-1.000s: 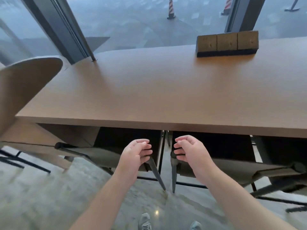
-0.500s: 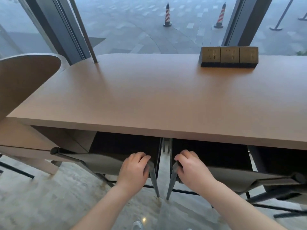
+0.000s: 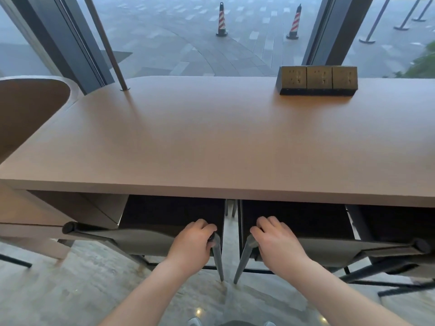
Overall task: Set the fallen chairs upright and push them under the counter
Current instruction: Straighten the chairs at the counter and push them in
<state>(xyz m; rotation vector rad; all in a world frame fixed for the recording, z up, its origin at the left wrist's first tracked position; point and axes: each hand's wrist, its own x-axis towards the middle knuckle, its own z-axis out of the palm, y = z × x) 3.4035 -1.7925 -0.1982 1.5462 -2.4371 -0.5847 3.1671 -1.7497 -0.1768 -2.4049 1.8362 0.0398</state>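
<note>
My left hand (image 3: 191,245) holds the back of the left chair (image 3: 141,238). My right hand (image 3: 276,243) holds the right chair (image 3: 329,248). Both stand up, partly under the counter (image 3: 211,149). Next I think I push them further in, gently, maybe straight

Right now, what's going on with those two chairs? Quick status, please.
Left hand grips left chair; right hand grips right chair. Both upright, seats partly under counter. Nothing visible blocking them.
</note>
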